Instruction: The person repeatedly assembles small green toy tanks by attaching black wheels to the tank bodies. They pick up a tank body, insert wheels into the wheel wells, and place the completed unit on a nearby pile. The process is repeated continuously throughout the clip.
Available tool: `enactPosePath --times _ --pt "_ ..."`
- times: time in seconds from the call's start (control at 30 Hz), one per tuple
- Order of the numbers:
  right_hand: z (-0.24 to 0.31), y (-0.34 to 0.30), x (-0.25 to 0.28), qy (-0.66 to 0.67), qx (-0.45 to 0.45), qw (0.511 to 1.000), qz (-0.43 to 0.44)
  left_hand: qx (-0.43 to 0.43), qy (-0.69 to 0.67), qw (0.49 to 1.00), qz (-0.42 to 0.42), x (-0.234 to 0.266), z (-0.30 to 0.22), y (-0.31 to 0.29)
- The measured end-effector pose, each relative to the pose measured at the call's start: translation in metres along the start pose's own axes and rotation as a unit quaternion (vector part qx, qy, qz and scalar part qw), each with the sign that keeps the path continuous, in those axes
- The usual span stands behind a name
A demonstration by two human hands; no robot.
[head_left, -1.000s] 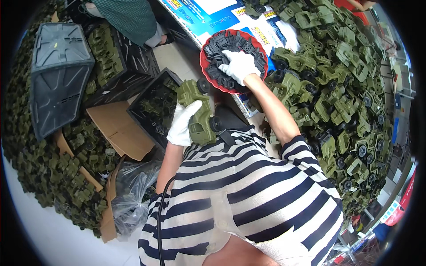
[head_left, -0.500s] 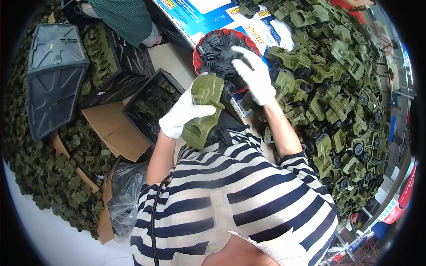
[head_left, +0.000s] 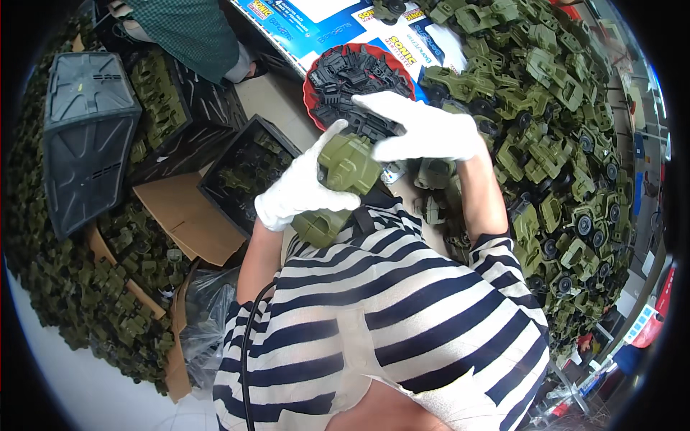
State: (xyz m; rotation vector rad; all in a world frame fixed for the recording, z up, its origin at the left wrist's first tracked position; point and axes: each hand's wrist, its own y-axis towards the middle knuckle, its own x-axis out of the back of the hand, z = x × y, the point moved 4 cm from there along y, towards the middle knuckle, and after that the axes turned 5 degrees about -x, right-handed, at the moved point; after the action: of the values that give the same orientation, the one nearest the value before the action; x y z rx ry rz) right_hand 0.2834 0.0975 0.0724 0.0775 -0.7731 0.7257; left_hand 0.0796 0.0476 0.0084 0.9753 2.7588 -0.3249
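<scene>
My left hand [head_left: 300,188], in a white glove, grips an olive-green toy vehicle body [head_left: 343,171] and holds it up close in front of my striped shirt. My right hand [head_left: 424,129], also gloved, presses a black plastic part [head_left: 372,128] onto the top of that green body. Just behind both hands stands a red bowl [head_left: 313,77] filled with more black plastic parts.
A big heap of green toy vehicles [head_left: 553,144] with black wheels fills the right side. Black crates [head_left: 241,169] of green parts, flat cardboard [head_left: 183,215] and an upturned dark crate [head_left: 86,136] lie left. Another person in a green garment [head_left: 194,32] sits beyond. A blue printed box [head_left: 309,18] lies behind the bowl.
My right hand left the red bowl with a black part and came to the green body. My left hand raised that body toward my chest.
</scene>
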Motion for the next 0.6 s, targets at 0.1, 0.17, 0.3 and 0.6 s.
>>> enactPosePath --times 0.1,0.17,0.3,0.6 --pt "-0.008 0.003 0.012 0.153 -0.068 0.979 0.119 -0.022 -0.091 0.995 0.021 0.0 -0.001 -0.001" --pt "-0.026 0.007 -0.002 0.266 -0.07 0.955 0.11 -0.026 -0.136 0.99 0.03 0.0 0.002 -0.003" --pt "-0.039 0.008 -0.021 0.309 0.026 0.951 0.017 -0.016 -0.184 0.982 0.043 -0.002 0.001 -0.006" --pt "-0.048 0.003 -0.058 0.475 -0.068 0.877 -0.004 0.023 -0.201 0.979 -0.012 -0.004 -0.001 -0.006"
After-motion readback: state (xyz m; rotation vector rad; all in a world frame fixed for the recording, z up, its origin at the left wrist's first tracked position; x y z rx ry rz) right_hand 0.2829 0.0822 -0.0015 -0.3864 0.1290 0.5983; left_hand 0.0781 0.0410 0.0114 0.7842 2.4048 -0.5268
